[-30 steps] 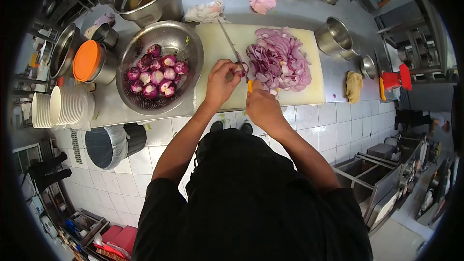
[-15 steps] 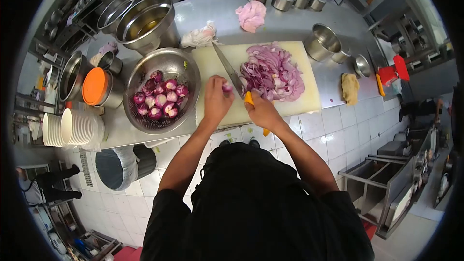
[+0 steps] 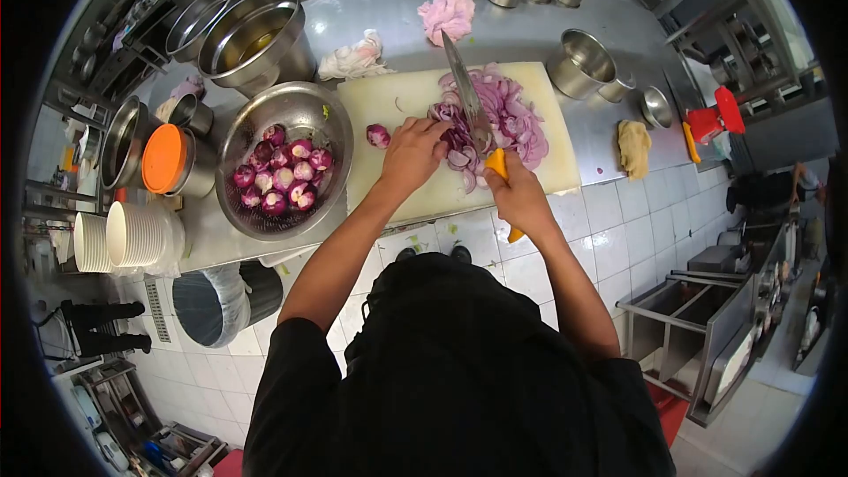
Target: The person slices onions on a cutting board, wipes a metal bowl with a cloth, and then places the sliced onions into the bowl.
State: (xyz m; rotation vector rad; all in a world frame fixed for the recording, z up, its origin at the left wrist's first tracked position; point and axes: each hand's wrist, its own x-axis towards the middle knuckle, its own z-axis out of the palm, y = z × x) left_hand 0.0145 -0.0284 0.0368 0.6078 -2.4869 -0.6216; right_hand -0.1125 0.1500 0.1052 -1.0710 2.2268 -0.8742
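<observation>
My right hand (image 3: 517,196) is wrapped round the orange handle of a long knife (image 3: 468,93), whose blade lies among the sliced red onion (image 3: 512,119) on the white cutting board (image 3: 380,102). Beside the blade, on its left, my left hand (image 3: 415,152) rests over the board with its fingertips at the edge of the onion slices; whether anything is under them is hidden. One onion (image 3: 378,135) sits on the board just left of that hand. Several peeled red onions (image 3: 283,178) are in a perforated steel bowl (image 3: 331,119) left of the board.
A pink cloth (image 3: 446,13) and a white cloth (image 3: 353,57) lie behind the board. Right of it are a steel pot (image 3: 579,66), a yellow cloth (image 3: 633,148) and a red tool (image 3: 714,115). Stacked white tubs (image 3: 137,234) and an orange-lidded pot (image 3: 165,159) stand at left.
The knife has moved right and now lies over the slices. My left hand has shifted right to the pile's edge, and an onion now rests on the board left of it.
</observation>
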